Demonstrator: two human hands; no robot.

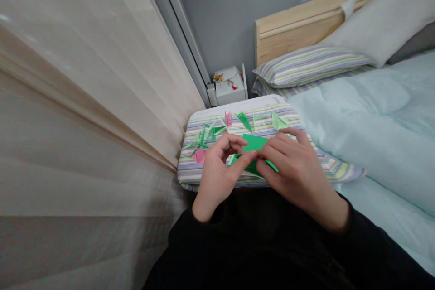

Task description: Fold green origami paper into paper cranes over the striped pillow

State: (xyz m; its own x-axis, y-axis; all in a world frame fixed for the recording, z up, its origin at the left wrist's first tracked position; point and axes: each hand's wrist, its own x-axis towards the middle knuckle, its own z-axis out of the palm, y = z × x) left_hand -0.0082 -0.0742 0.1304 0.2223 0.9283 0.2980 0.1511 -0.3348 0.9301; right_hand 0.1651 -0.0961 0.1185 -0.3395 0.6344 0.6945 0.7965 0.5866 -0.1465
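Observation:
A sheet of green origami paper (254,142) lies partly folded under my fingers, with darker green layers showing below the fold. My left hand (222,170) has its fingers curled, and its thumb presses on the paper near the middle. From the other side my right hand (292,159) pinches the same sheet, its fingertips meeting my left thumb and hiding part of the fold. Several green folded paper pieces (209,133) lie in a cluster to the left. Two pink folded pieces, one at the back (228,119) and one at the left (199,156), are close by.
The small table (272,99) has a striped cloth over it. A dark green folded piece (244,121) and a pale green one (279,121) lie at its back. Curtains (102,77) hang at left; a bed with a light blue quilt (356,113) is at right.

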